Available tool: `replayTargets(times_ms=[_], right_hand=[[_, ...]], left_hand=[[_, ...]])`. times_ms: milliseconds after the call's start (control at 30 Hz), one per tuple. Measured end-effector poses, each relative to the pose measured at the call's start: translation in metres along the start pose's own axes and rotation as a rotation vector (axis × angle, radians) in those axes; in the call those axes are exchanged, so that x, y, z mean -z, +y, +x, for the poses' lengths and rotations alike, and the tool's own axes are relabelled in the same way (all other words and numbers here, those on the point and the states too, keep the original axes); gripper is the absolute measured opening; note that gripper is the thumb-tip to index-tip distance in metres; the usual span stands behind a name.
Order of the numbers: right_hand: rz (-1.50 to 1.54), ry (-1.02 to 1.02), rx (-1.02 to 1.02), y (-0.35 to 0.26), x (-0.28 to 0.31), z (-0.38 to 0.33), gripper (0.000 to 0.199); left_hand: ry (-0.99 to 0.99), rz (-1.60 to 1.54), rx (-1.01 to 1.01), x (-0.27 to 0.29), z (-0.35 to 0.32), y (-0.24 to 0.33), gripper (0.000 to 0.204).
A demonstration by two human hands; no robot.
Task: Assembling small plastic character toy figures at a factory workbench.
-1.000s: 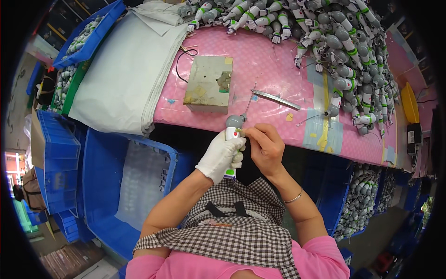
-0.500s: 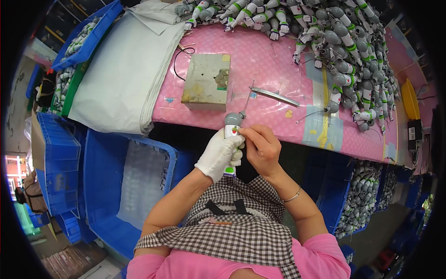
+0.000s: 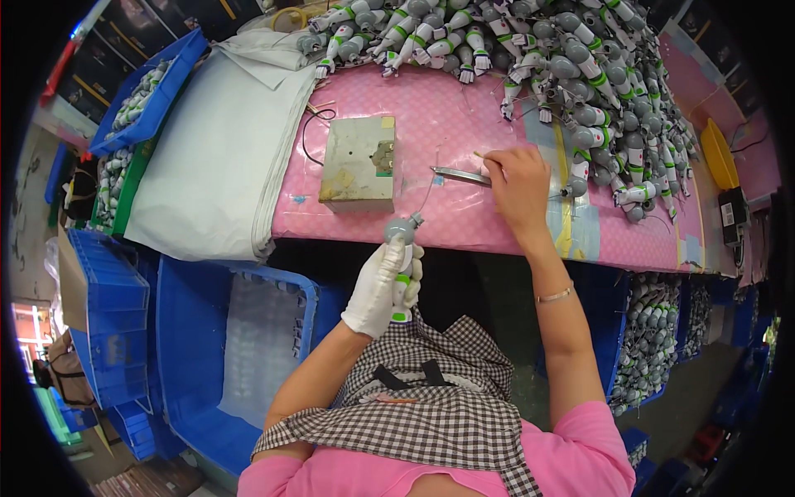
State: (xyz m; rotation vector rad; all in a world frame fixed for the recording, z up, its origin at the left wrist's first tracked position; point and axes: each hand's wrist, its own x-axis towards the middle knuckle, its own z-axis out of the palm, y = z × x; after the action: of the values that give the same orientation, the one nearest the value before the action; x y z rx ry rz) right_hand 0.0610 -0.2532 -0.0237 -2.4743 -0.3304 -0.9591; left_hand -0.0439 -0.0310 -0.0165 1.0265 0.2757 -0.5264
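My left hand (image 3: 374,291), in a white glove, grips a toy arm (image 3: 401,293) of white, green and grey plastic above my lap. Its round grey shoulder (image 3: 399,230) points up, and a thin wire (image 3: 426,197) runs from it toward the table. My bare right hand (image 3: 522,189) is over the table, fingers closed, with a thin yellowish-green piece (image 3: 478,154) poking out past the fingertips. Beneath that hand lies a narrow metal tool (image 3: 460,176), its right end hidden. A grey metal box (image 3: 356,164) with a socket-like fitting stands to the left.
Many like toy arms (image 3: 613,108) are heaped along the back and right of the pink table cover (image 3: 431,108). White sheets (image 3: 215,141) lie at the left. Blue bins (image 3: 186,348) stand below the table's edge; a yellow tray (image 3: 719,155) is far right.
My right hand has left the toy arm and reached up and right to the metal tool. My left hand keeps the toy arm, which has tilted slightly, its grip now nearer the shoulder.
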Motion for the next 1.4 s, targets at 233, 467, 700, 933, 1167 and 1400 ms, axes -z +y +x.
replayTargets(times_ms=[233, 467, 700, 933, 1167, 1400], right_hand=[[0.622, -0.234, -0.445, -0.053, 0.007, 0.006, 0.021], [1.552, -0.461, -1.0, -0.068, 0.001, 0.012, 0.026], [1.298, -0.581, -0.954, -0.067, -0.029, 0.02, 0.021], [0.499, -0.42, -0.123, -0.075, -0.042, 0.038, 0.015], [0.523, -0.667, -0.157, -0.07, -0.038, 0.056, 0.016], [0.62, -0.889, -0.331, -0.064, -0.039, 0.077, 0.017]], left_hand=[[0.097, 0.024, -0.048, 0.002, -0.003, 0.006, 0.064], [-0.099, -0.261, 0.273, 0.012, -0.013, 0.008, 0.067], [-0.031, 0.228, -0.034, 0.016, -0.016, 0.025, 0.039], [0.126, 0.313, -0.292, 0.029, 0.009, 0.058, 0.028], [-0.045, 0.033, -0.094, 0.032, 0.014, 0.084, 0.036], [-0.043, 0.018, -0.135, 0.032, 0.02, 0.082, 0.031]])
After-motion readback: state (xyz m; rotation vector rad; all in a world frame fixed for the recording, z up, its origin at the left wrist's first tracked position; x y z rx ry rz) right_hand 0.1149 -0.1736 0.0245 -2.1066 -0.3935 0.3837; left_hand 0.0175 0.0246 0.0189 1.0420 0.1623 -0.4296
